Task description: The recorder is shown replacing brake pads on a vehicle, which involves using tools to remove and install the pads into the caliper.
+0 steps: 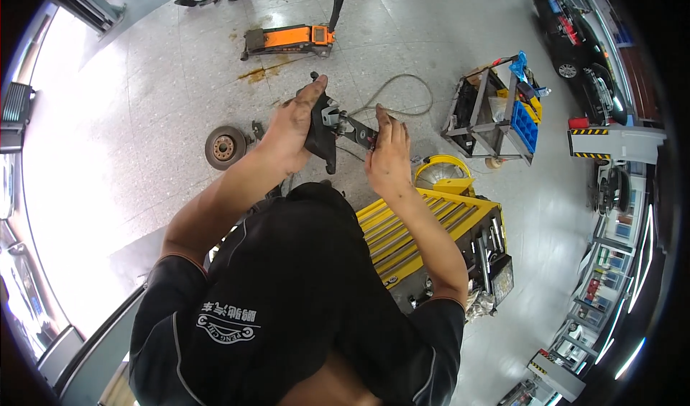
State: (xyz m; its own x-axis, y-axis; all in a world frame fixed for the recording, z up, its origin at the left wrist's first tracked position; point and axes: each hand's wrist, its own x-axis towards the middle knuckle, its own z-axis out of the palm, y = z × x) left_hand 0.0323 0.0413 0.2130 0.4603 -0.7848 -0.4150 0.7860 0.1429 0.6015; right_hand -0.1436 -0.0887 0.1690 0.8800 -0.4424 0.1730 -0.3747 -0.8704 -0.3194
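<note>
Black bracket (321,138), head view: held in front of the person, above the tiled floor (169,68), long axis roughly upright in the view; centre fitted with a silver metal fitting (332,117).
Dark flat strip (361,135): extends from the silver fitting toward the right hand.
Left hand (290,133): closed on the outer side of the black bracket; fingers nearly straight and set close together, fingertips near the bracket's upper end; skin smudged dark.
Right hand (390,156): closed on the outer end of the dark flat strip; fingers extended, close together, tips dirty; contact under the fingers partly hidden.
Hand spacing: apart, with bracket, fitting and strip between them.
Brake disc (225,148): on the floor, left of the left forearm.
Cable loop (419,111): on the floor, beyond the right hand.
Floor jack (287,40): orange, on the floor, beyond both hands.
Yellow cabinet (424,226): beneath the right forearm; ribbed top.
Grey trolley (477,128): right of the right hand, well apart; carries a blue bin (525,128).
</note>
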